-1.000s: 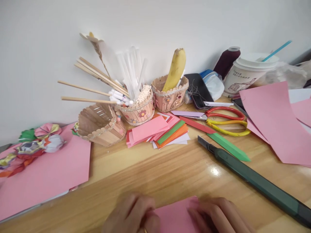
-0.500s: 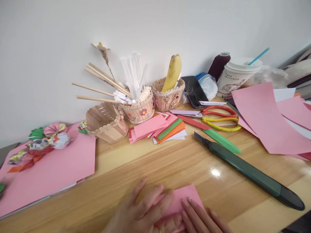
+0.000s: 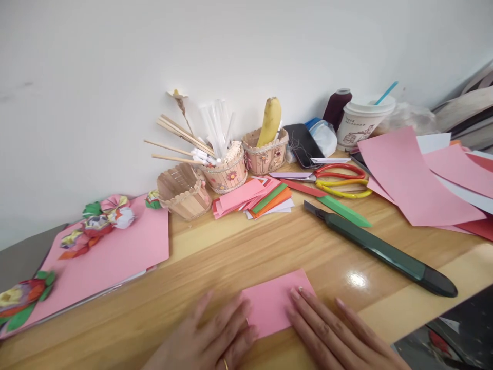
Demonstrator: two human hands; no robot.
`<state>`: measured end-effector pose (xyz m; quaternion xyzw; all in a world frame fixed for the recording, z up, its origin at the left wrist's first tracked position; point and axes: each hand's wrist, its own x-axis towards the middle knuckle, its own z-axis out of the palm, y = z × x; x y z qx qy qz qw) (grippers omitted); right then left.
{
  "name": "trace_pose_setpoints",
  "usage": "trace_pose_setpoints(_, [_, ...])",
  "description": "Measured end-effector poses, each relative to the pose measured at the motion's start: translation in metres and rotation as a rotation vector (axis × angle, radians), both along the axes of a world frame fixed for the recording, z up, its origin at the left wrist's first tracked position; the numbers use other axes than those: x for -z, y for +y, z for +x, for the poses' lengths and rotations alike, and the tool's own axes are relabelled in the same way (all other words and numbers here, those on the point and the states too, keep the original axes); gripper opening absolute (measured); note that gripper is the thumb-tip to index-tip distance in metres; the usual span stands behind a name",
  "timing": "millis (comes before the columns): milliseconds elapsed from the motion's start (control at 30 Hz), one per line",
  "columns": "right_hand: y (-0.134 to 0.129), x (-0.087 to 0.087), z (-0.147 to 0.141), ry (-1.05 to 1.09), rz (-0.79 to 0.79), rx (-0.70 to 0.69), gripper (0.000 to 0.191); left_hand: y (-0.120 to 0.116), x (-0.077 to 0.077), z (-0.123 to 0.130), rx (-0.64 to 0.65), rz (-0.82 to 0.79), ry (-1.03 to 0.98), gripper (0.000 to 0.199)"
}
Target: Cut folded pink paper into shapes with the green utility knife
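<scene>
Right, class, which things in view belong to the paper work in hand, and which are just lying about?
Belong:
pink paper, touched by the left hand and right hand
likely the utility knife, scissors and cut paper pile, untouched nearby

Lying about, it seems:
banana in its basket
phone
lidded paper cup
thread spool

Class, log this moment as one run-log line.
left hand: at pink paper's edge | right hand: on paper | cutter: on table, blade out

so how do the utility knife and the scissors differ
The utility knife has a dark green body; the scissors have one red handle loop and one yellow. The knife's blade is bare, while the scissors' blades are partly hidden by lilac paper. Both point their blades to the left.
</scene>
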<state>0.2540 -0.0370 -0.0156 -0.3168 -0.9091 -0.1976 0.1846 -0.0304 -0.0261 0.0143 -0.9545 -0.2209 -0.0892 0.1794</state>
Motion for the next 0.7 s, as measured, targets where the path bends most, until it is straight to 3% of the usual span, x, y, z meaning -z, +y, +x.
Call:
trace_pose_setpoints(333, [-0.002,-0.014,-0.034,-0.032,-0.002,-0.073,0.039,-0.003,0.0,0.0,-0.009,-0.022,0.007,0.029])
trace_pose_setpoints(533, [0.001,-0.018,0.013,-0.084,0.005,0.014,0.081,-0.001,-0.007,-0.001,0.013,-0.067,-0.03,0.027])
trace_pose_setpoints(700, [0.008,-0.02,-0.01,-0.04,0.012,0.019,0.095,0.001,-0.013,0.001,0.053,-0.03,-0.029,0.031])
